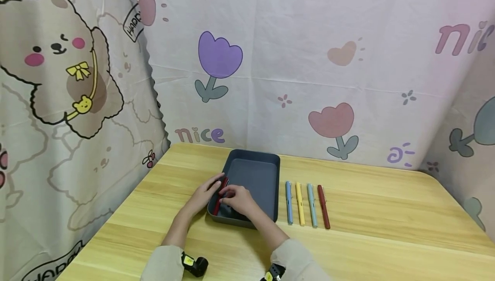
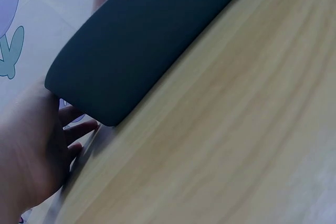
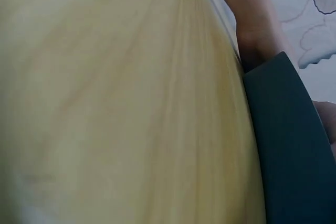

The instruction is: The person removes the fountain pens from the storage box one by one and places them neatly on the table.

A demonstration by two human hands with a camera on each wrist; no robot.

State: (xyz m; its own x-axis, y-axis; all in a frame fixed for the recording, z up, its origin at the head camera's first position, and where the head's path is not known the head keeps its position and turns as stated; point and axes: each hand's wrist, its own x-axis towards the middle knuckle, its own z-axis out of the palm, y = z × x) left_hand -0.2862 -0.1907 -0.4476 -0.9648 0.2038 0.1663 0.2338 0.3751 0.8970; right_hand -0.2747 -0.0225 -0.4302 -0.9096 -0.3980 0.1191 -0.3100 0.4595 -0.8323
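A dark grey rectangular tray lies on the wooden table. Inside it, along the left wall, is a red pen, partly covered by fingers. My right hand reaches over the near rim and pinches this pen between thumb and fingers. At the tray's left side my left hand holds the wall, with its upper fingers near the pen's far end. From the left wrist, the left hand shows its fingers against the tray's outside. The right wrist view has the tray wall hiding most of the right hand's work.
To the right of the tray, a blue pen, a yellow pen, a light green pen and a dark red pen lie side by side. A printed cloth hangs behind the wooden table.
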